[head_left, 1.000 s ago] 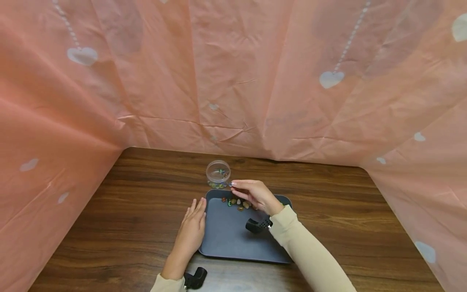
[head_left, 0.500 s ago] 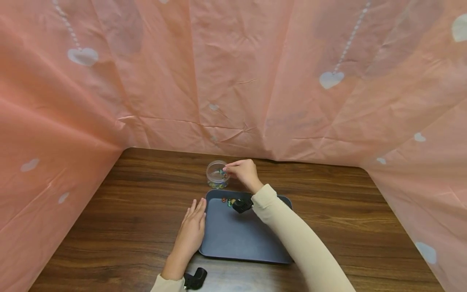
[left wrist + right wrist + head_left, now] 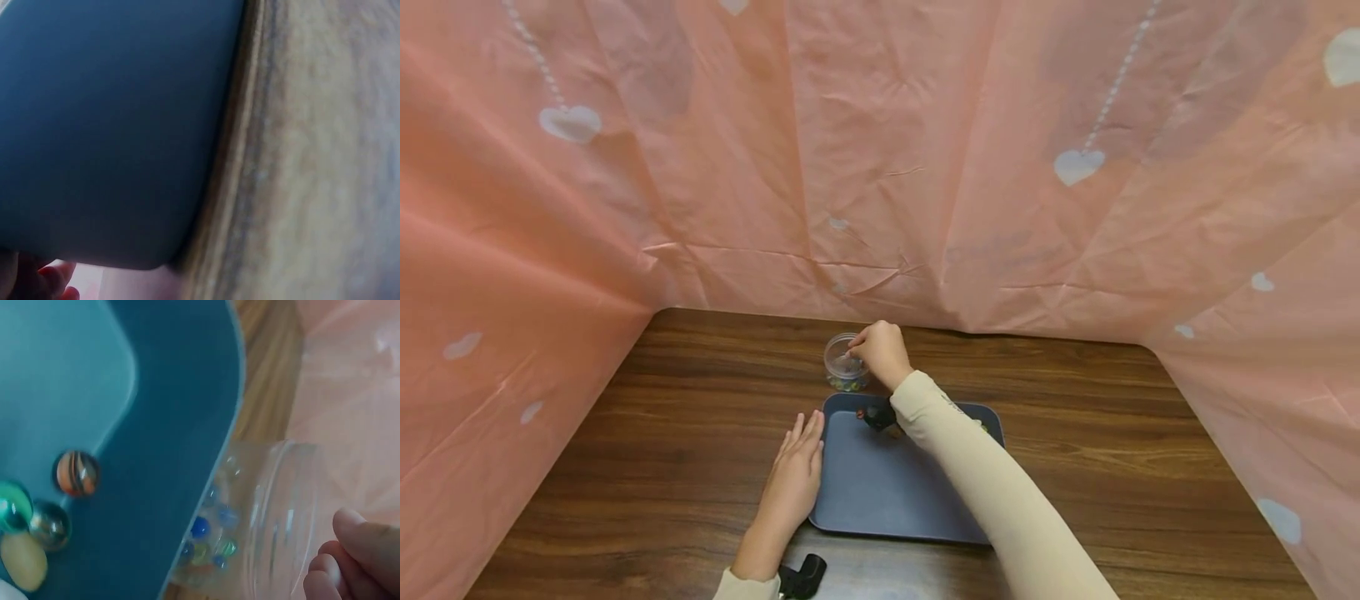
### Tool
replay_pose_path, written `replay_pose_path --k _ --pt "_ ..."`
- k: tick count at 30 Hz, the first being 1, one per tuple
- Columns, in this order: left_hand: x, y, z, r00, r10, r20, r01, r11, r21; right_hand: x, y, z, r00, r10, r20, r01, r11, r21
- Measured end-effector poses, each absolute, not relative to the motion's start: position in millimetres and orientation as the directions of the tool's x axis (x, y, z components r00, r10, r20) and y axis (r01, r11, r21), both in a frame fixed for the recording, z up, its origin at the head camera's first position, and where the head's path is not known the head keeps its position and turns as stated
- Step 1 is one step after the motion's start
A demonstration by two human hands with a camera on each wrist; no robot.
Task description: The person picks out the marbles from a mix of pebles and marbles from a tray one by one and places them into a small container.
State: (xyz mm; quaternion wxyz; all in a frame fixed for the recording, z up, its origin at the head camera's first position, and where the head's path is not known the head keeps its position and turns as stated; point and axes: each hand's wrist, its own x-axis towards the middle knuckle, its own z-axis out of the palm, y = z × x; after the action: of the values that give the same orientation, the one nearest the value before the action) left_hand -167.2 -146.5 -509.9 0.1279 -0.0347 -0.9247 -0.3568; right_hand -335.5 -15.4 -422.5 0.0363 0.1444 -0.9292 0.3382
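My right hand [image 3: 883,354] is over the mouth of a clear round jar [image 3: 284,506], fingers bent and thumb close to them. No object shows at the fingertips, though their far side is hidden. Blue and green glass marbles [image 3: 200,527] lie at the jar's bottom. My left hand [image 3: 793,475] rests along the left edge of a dark grey tray [image 3: 887,492], fingers straight. In the right wrist view an orange-and-black striped marble [image 3: 76,473], a green marble [image 3: 14,506] and a tan pebble [image 3: 24,561] lie in the tray. My right forearm covers part of it in the head view.
The tray lies on a brown wood-grain table [image 3: 647,467], with the jar just behind its far left corner. A pink curtain [image 3: 880,208] with heart prints encloses the table's back and sides. A black wrist camera [image 3: 805,577] sits below my left hand.
My right hand has moved from the tray's far edge, with a small marble at its fingertips, up and left to the jar mouth. My left hand has stayed in place.
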Motion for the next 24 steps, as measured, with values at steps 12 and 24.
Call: replay_pose_path --k 12,24 --pt "-168 -148 -511 -0.965 -0.035 0.260 0.152 0.735 0.661 -300 30 -437 -0.996 -0.076 0.042 -0.075 0.505 -0.860" --pt "-168 -147 -511 -0.971 -0.029 0.236 0.142 0.728 0.671 -266 44 -473 -0.973 -0.231 0.026 -0.165 0.605 -0.779"
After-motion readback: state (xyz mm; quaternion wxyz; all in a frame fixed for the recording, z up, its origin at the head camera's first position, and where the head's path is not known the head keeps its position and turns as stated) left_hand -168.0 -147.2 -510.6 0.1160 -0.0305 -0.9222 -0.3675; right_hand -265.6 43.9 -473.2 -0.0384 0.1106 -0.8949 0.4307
